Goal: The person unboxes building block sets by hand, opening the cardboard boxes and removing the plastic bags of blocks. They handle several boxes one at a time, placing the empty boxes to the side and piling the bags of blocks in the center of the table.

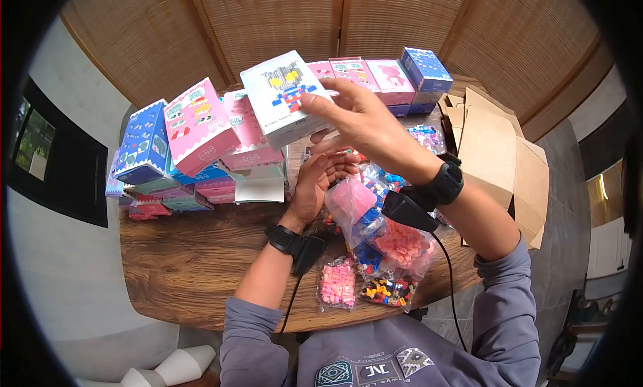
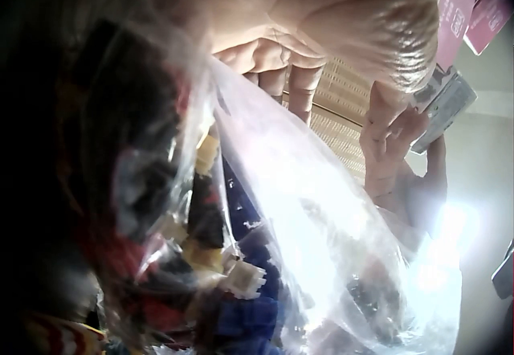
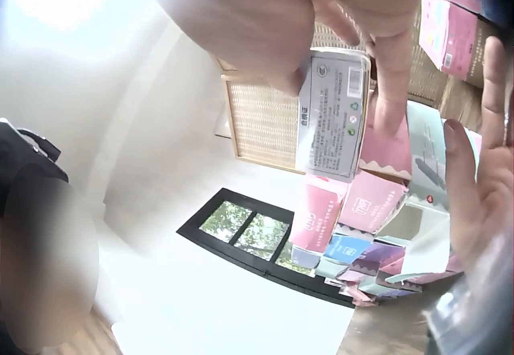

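My right hand grips a white box with a grey, yellow, blue and red brick picture, thumb on its face. The box is tilted above the table beside pink boxes; its printed narrow side shows in the right wrist view. Below it my left hand is held palm up with loosely bent fingers and nothing visible in it. Right beside that hand lie clear bags of coloured bricks. In the left wrist view a clear bag partly covers the scene below the left palm.
Stacked pink and blue boxes stand at the left of the wooden table, one with a white flap raised out. More boxes line the back. An opened cardboard carton is at the right. Small brick bags lie near the front edge.
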`<state>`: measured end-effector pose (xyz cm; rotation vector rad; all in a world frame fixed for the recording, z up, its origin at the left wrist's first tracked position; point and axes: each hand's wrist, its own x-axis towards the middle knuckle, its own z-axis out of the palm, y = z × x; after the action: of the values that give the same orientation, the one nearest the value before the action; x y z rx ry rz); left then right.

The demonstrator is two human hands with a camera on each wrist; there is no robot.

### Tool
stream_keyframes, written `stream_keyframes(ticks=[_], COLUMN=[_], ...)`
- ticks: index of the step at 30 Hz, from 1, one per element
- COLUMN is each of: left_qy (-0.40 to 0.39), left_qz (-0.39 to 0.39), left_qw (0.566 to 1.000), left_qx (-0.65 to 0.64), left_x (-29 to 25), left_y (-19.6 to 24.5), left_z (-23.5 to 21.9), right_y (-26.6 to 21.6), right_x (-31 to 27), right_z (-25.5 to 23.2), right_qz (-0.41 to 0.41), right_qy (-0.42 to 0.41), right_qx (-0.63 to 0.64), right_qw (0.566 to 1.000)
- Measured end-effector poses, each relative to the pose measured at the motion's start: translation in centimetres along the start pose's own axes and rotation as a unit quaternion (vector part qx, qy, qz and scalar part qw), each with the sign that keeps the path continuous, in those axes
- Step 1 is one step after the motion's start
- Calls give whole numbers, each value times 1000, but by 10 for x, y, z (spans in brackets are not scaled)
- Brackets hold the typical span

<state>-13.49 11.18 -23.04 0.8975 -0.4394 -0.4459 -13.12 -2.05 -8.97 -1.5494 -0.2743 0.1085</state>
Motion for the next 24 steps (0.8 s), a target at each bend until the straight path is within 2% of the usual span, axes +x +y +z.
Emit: stream_keyframes(ticks=[4,5,8,9,12,14,16,20,24], left_qy=[8,15,25,26,42,69,54,41,45], left_qz=[23,32,16,18,19,10,21,23,27], left_qw=[1000,999,1000,999,999,997,997,997,997], left_qx=[-1,1,-9,-13,-23,-27,-43,-59,-55], left_x=[-1,-2,-3,-3,-6,-8,-8,-9,-10], left_y=[1,1,-1,-2,-6,-10,-16,-23,-29], left_z=[3,4,3,3,1,-1,-6,-15,-20], right_y=[-4,-4,-15,-3,-14,-13,-6,-9,-9], right_x=[2,1,0,5,2,2,4,4,5], right_z=[10,15,23,25,30,32,32,35,39], right_qz=[-52,-81,-63,-103,-54,-106,-164,-118,-121], right_qy=[1,-8,-27,-22,-42,-61,-77,-92,-85], right_qx=[-196,-171,-237,-217,-244,-245,-254,-300,-284], right_qw=[979,982,969,970,967,962,950,942,947])
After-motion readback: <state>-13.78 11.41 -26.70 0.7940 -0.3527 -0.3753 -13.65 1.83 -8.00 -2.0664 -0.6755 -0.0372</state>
